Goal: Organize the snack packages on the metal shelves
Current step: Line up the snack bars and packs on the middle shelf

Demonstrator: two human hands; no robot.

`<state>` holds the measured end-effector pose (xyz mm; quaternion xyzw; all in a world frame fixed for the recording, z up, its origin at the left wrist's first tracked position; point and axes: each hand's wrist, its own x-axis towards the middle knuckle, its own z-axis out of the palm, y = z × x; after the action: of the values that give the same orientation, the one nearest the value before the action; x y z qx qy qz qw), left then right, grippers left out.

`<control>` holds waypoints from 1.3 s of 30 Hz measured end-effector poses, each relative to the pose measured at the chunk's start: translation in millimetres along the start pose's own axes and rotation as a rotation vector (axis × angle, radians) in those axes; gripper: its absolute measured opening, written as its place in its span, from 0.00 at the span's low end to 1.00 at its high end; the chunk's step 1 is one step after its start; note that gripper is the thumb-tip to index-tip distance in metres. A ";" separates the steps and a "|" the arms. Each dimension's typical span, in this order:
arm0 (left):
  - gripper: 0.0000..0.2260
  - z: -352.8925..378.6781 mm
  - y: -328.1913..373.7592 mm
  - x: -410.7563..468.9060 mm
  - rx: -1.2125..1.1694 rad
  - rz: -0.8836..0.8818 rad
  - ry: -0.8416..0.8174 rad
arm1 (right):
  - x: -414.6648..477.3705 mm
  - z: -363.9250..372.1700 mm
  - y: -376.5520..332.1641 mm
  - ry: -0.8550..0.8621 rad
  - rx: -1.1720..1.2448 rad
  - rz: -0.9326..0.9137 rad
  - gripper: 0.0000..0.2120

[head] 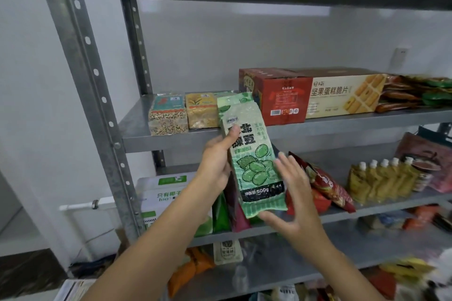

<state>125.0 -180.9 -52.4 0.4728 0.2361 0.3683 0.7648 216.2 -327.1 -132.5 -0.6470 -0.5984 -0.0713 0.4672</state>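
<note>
I see the left hand (216, 164) gripping the green bean pack (254, 154) by its left edge, thumb on the front. The right hand (297, 203) is spread, fingers straight, at the pack's lower right corner, thumb by the bottom edge. The pack hangs tilted before the metal shelf (342, 127), its top between the yellow grain pack (201, 110) and the red box (281, 98).

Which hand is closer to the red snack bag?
Right. The right hand is just left of the red snack bag. The left hand is farther left, gripping the green bean pack.
</note>
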 end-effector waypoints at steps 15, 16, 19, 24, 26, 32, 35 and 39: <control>0.09 2.5 6.1 -11.3 0.199 0.026 -0.098 | -5.8 11.2 7.9 -0.122 0.713 0.703 0.32; 0.10 2.3 5.2 -11.9 0.190 0.023 -0.081 | -6.2 11.1 5.8 -0.134 0.732 0.694 0.26; 0.21 4.9 1.8 -13.6 0.152 0.058 -0.022 | -7.5 8.4 8.0 -0.189 0.787 0.663 0.19; 0.28 8.3 5.8 -16.9 0.058 0.112 -0.142 | -7.7 -6.2 22.8 -0.446 1.176 0.630 0.41; 0.21 10.0 7.5 -18.5 -0.013 0.094 -0.222 | -6.5 -6.6 25.7 -0.536 1.247 0.568 0.34; 0.35 11.5 17.9 -20.3 0.319 0.134 -0.223 | -2.0 1.6 3.4 -0.432 1.080 0.606 0.49; 0.48 13.4 16.6 -26.4 0.561 0.141 -0.230 | -0.1 9.4 2.6 -0.286 0.891 0.615 0.43; 0.44 17.3 11.9 -28.7 0.498 0.173 -0.147 | 3.4 10.6 4.4 -0.248 0.730 0.618 0.35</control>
<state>115.5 -209.6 -33.7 0.6902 0.2218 0.3277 0.6058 215.9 -316.7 -138.4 -0.5918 -0.4154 0.3626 0.5880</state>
